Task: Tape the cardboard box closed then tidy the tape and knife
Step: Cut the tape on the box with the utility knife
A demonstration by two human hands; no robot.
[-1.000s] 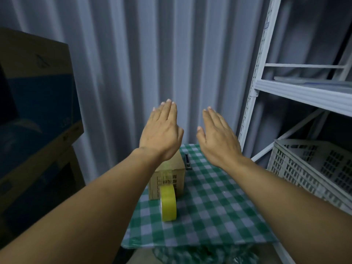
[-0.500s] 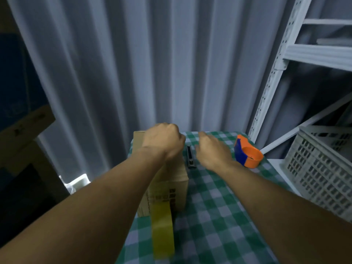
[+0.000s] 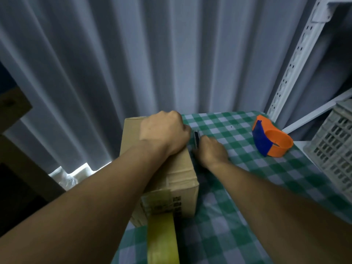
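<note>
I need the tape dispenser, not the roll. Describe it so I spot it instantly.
Start at the green checked tablecloth, then look to its far right corner near the white crate. The tape dispenser lies there alone: an orange plastic loop with a dark blue part, unlike the yellow tape roll nearest the camera.

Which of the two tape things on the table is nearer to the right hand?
The orange and blue tape dispenser, lying to the side of the right hand. The yellow tape roll stands farther off, at the near end of the cardboard box.

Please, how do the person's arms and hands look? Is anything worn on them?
Both forearms are bare as far as the picture shows, with no sleeves visible. The left hand and right hand wear no gloves; no watch, bracelet or ring is visible. Fingers are mostly hidden.
</note>
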